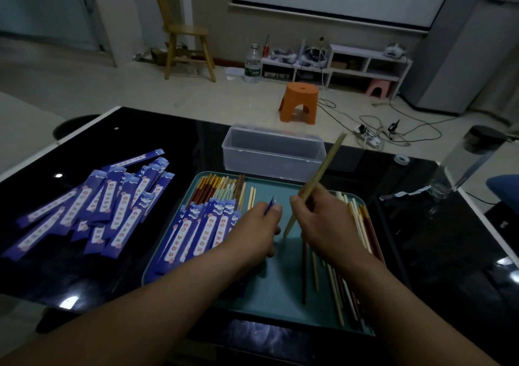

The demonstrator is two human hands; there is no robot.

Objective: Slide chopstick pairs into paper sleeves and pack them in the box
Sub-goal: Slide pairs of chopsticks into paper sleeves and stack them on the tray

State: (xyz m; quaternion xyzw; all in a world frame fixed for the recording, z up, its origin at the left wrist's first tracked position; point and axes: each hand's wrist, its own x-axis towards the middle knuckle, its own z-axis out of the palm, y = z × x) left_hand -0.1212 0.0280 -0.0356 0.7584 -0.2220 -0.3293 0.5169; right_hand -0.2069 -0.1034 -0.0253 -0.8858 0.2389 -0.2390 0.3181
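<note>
My right hand (317, 219) grips a pale green pair of chopsticks (323, 169), tilted with its far end up over the teal tray (280, 281). My left hand (258, 225) pinches the top of a blue paper sleeve (270, 205) just left of that pair's lower tips. Sleeved pairs (202, 231) lie on the tray's left side, their chopstick ends sticking out at the top. Loose chopsticks (356, 219) lie along the tray's right side, partly hidden by my right arm. The clear plastic box (272, 152) stands behind the tray, and I see nothing in it.
Several unfilled blue sleeves (92, 203) are heaped on the black glass table (421, 239) left of the tray. A clear bottle with a dark cap (474, 158) stands at the table's right edge. On the floor beyond are an orange stool (299, 101) and cables.
</note>
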